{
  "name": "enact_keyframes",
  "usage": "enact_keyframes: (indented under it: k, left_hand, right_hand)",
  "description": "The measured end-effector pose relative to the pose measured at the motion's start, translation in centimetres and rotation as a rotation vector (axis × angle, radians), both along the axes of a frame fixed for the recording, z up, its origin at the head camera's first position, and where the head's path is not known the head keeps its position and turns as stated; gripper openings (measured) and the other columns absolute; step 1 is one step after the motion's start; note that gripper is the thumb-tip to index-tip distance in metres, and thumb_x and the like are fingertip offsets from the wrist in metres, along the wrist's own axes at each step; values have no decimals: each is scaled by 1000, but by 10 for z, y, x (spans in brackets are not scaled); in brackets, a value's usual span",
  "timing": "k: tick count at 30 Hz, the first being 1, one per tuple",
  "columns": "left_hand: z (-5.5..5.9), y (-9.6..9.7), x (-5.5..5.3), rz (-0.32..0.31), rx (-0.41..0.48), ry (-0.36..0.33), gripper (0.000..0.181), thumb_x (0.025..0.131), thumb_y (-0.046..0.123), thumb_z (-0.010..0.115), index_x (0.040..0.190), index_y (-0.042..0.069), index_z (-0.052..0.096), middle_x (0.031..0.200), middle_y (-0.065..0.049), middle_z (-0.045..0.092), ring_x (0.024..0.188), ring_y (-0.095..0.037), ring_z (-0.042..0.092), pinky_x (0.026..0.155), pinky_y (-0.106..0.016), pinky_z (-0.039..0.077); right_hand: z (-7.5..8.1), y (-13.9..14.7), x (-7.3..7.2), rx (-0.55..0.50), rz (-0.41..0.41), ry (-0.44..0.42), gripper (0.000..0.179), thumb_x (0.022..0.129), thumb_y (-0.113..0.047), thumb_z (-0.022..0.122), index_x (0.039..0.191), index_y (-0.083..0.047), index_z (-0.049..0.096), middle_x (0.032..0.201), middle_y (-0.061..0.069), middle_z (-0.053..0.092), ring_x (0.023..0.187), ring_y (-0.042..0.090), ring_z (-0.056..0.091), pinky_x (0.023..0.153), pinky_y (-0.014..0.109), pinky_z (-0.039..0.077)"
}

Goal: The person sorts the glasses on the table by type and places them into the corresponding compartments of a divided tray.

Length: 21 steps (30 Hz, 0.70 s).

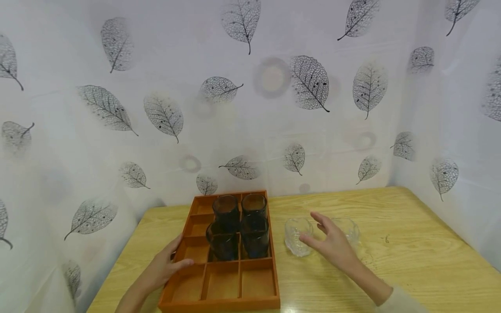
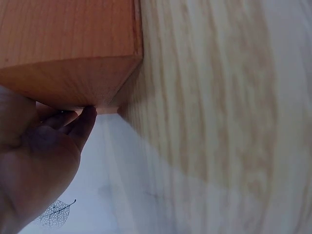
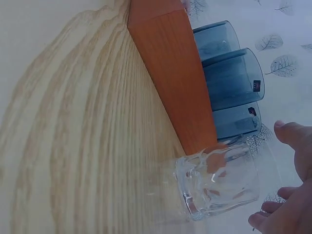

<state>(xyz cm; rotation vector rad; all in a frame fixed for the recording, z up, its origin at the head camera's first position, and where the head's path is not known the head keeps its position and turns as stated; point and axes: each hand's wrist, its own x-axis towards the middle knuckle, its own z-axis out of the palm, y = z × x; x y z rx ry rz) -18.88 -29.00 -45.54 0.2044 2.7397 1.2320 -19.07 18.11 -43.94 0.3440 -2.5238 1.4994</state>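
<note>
My left hand [image 1: 160,266] pinches the wooden tray [image 1: 222,282] by its left wall, 4 dark glasses [image 1: 256,243] inside; my right hand [image 1: 334,244], thumb and fingers apart, hovers beside a clear glass [image 1: 295,238] (1 of 2 right of the tray).

One clear glass [image 1: 352,229] is partly hidden, labels [image 3: 257,86] on blue glasses [image 3: 231,80] unreadably small
</note>
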Motion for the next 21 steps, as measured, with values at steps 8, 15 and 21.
enact_keyframes:
  k: [8, 15, 21]
  left_hand:
    - [-1, 0, -1, -4, 8, -4, 99, 96, 35, 76, 163, -5, 15, 165, -29, 22, 145, -50, 34, 115, -62, 34]
    - [1, 0, -1, -11, -17, -2, 98, 95, 34, 76, 162, -6, 17, 164, -30, 23, 145, -49, 33, 115, -62, 33]
    - [1, 0, 0, -15, -17, 4, 98, 95, 33, 76, 162, -7, 17, 165, -29, 23, 146, -49, 32, 115, -61, 34]
  right_hand:
    - [-11, -3, -3, 32, 40, -116, 92, 93, -31, 80, 157, 9, 28, 161, 33, 29, 137, 61, 38, 106, 65, 43]
    - [-18, -5, -7, 36, 87, -101, 95, 89, -25, 84, 153, 17, 27, 153, 40, 34, 130, 61, 46, 103, 59, 48]
    - [-23, -6, -11, 38, 101, -60, 90, 89, -22, 84, 149, 19, 32, 146, 41, 44, 128, 56, 51, 103, 57, 49]
